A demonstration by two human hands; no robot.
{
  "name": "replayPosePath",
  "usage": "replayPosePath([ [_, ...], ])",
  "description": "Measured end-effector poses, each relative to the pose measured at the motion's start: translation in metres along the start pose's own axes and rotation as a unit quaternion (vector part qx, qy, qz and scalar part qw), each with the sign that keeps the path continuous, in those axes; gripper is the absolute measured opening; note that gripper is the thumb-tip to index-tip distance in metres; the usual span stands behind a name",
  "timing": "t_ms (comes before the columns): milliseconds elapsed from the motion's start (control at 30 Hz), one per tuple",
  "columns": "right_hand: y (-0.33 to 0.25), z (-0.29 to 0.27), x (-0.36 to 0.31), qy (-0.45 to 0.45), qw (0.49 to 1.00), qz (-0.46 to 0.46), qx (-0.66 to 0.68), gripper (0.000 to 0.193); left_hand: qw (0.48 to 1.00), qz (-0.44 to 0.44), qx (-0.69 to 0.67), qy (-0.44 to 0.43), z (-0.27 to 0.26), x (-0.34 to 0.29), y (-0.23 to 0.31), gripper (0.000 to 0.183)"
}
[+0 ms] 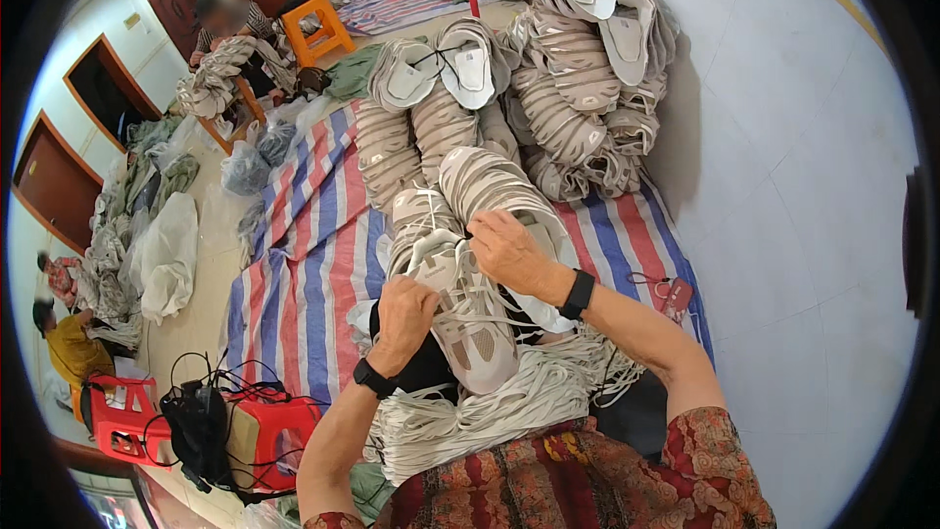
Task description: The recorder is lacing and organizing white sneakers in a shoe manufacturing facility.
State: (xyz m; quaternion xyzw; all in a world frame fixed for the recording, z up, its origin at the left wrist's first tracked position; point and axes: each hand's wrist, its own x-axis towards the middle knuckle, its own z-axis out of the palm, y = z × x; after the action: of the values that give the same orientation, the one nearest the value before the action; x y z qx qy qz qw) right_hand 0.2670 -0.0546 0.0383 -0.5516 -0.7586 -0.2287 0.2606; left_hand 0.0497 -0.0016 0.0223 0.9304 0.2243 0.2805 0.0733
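A beige shoe upper (474, 341) with a mesh toe lies in front of me, toe toward my body, with a pale shoelace (482, 312) loosely crossing its front. My left hand (405, 321) is closed at the upper's left side, and its curled fingers hide what they grip. At the collar, my right hand (511, 253) is closed in a pinch, fingertips by a dark bit of cord; what is between them cannot be made out. Directly beyond are nested stacks of similar uppers (490, 176). A thick bundle of pale shoelaces (470, 421) spreads across my lap.
Tied bundles of uppers (568, 69) are piled farther back on a striped sheet (323, 264). A wall (803, 235) stands at the right. Red stools (274, 436) with a black bag (196, 431) are at left. Another person (230, 24) sits near an orange stool (318, 29).
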Motion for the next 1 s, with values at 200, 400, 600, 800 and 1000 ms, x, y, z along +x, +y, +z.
replayPosePath([
  [200, 0.078, -0.006, -0.02, -0.055, 0.967, 0.228, -0.099, 0.009, 0.967, -0.069, 0.245, -0.002, -0.04, -0.051, -0.078, 0.01],
  [400, 0.082, -0.003, -0.064, -0.042, 0.983, 0.18, -0.019, 0.021, 0.963, -0.21, 0.153, -0.067, -0.093, -0.13, -0.133, 0.011],
  [600, -0.055, -0.011, -0.053, -0.043, 0.963, 0.085, 0.253, 0.023, 0.964, -0.234, -0.126, -0.022, -0.026, -0.096, -0.088, 0.02],
  [800, -0.084, 0.008, -0.035, -0.104, 0.966, 0.081, 0.224, 0.019, 0.94, -0.219, -0.261, -0.022, 0.001, -0.045, -0.054, 0.018],
  [1000, -0.054, -0.032, -0.014, -0.256, 0.814, 0.282, 0.439, 0.02, 0.865, -0.305, -0.397, -0.042, -0.014, -0.039, -0.043, 0.015],
])
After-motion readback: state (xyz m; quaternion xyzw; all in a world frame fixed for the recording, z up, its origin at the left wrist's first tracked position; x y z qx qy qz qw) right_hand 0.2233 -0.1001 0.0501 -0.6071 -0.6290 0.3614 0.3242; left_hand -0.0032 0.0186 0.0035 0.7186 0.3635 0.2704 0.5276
